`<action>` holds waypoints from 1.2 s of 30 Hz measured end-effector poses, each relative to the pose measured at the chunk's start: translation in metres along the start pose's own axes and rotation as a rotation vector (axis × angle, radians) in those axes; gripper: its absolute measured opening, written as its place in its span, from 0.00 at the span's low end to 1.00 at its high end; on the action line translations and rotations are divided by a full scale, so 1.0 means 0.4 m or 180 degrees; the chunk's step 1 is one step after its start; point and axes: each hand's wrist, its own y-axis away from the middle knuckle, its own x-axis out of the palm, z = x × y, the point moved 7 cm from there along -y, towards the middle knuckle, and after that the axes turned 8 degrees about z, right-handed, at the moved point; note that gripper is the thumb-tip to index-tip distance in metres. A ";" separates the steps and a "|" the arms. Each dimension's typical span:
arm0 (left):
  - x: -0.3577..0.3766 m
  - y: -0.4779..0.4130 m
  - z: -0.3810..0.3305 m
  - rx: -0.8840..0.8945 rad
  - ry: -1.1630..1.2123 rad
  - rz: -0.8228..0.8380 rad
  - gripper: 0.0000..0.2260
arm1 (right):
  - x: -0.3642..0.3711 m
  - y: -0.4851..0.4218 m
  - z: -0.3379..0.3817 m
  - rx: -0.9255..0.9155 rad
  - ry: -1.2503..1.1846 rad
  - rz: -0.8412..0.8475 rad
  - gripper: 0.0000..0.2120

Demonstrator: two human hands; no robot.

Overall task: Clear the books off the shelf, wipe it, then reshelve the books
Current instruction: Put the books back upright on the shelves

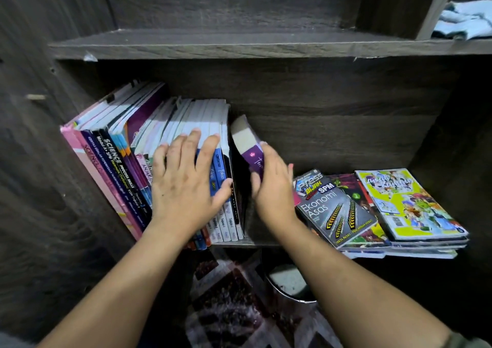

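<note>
Right grip: right hand (271,190) curls round the purple book (249,145), which is tilted.
Left grip: left hand (186,185) lies flat, fingers spread, pressing the row of upright books (119,145).
Open room: a dark gap between the hands; bare shelf (332,134) behind the right hand.
Edges: flat stack (386,214) just right of the right wrist.
Book's place: just beside the row's end.

The black upright book spine (117,158) at 9 o'clock read "SCIENCE PROCESS SKILLS". The grey flat paperback cover (332,209) at 3 o'clock read "SPM Ekonomi Asas".
</note>
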 end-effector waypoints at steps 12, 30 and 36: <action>0.006 -0.001 0.001 0.0005 0.0053 -0.0003 0.33 | 0.072 0.049 -0.120 0.0135 0.0670 0.2477 0.46; 0.014 -0.007 -0.009 -0.0159 0.0149 -0.0316 0.33 | -0.046 0.030 -0.182 0.1056 0.2575 0.1087 0.23; 0.012 -0.005 -0.008 -0.0183 0.0218 -0.0161 0.31 | -0.125 0.000 -0.018 -0.0486 0.1185 -0.0938 0.25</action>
